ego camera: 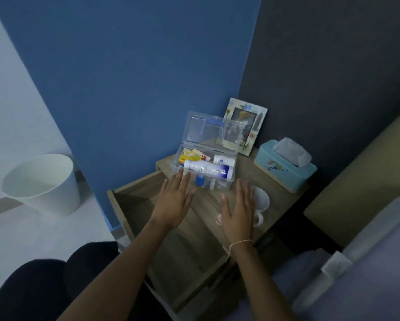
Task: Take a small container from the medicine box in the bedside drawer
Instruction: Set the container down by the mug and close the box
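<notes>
A clear plastic medicine box (230, 181) stands on top of the wooden bedside table (206, 205), its lid (201, 132) raised upright. Inside lie a white bottle with a blue label (206, 169), a small white container (223, 160), a yellow packet (189, 155) and a small blue item (200, 181). My left hand (173, 200) hovers flat, palm down, its fingertips at the box's front left corner. My right hand (239, 212) is also flat and empty, just in front of the box's right end. The drawer (134, 205) below is pulled out.
A white mug (262, 202) sits under my right hand's fingers, with a small pink object (218, 218) by my thumb. A teal tissue box (284, 167) and a picture frame (247, 126) stand behind. A white bin (41, 184) is on the floor at left; the bed (356, 262) lies to the right.
</notes>
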Action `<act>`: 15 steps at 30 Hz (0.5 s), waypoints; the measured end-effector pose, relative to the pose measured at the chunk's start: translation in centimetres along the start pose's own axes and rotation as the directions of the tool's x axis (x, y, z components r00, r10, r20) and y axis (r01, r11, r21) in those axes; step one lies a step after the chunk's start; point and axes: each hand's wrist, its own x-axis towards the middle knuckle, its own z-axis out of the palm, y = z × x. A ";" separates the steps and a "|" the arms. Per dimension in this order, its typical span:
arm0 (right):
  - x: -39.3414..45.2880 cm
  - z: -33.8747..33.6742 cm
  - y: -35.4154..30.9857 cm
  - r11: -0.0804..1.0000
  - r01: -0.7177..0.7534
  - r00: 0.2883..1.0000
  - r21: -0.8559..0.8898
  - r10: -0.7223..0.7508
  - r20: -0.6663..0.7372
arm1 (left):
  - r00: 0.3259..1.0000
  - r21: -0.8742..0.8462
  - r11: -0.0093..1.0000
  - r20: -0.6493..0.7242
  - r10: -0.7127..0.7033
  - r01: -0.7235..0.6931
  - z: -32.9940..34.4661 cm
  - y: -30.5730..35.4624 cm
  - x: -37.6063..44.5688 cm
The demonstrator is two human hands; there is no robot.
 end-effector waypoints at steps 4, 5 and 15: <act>7.4 0.7 -0.8 0.987 -0.058 0.998 0.151 0.062 -0.022 | 0.997 -0.166 0.986 -0.060 -0.043 0.033 -0.5 -1.2 5.0; 9.5 1.1 -0.9 0.981 -0.078 0.996 0.175 0.083 -0.026 | 0.996 -0.204 0.978 -0.060 -0.060 0.047 -0.6 -1.8 6.7; 24.1 6.4 2.5 0.786 -0.507 0.862 0.352 0.464 0.204 | 0.952 -0.457 0.837 0.193 -0.236 0.300 3.1 -5.5 21.0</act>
